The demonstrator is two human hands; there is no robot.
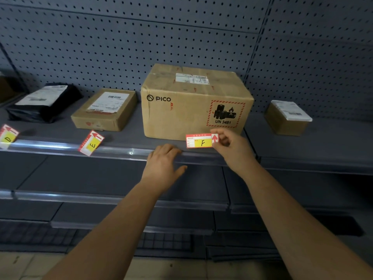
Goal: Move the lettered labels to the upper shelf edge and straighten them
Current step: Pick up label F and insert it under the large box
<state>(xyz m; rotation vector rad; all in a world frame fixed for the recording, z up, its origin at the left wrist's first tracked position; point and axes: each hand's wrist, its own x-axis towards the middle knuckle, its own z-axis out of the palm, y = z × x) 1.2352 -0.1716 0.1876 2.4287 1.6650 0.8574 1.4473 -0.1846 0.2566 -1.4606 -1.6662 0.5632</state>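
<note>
Head view, single frame.

Label F (199, 141): centre of the frame, slightly right. Rectangular card with a red border, a yellow field bearing a handwritten black "F", small printed boxes on the left part, and a red arrow at the right end pointing up. It is held level, just above the upper shelf edge (125, 151) and in front of the lower face of the PICO carton (191, 104). Contact with the edge strip: cannot tell.

Right hand (228, 146): thumb and fingers pinch the right end of label F.

Left hand (163, 160): just left of the label, fingers relaxed and laid over the shelf edge, thumb spread out below it; holds nothing.

Label E (91, 142): centre left, same design, sits in the clear edge strip, clearly tilted, arrow pointing up-left.

Label D (7, 136): far left edge of the frame, also tilted, partly cut off.

On the shelf behind: black bag (42, 102) at upper left, flat carton (105, 110) beside it, small carton (287, 118) at right.
</note>
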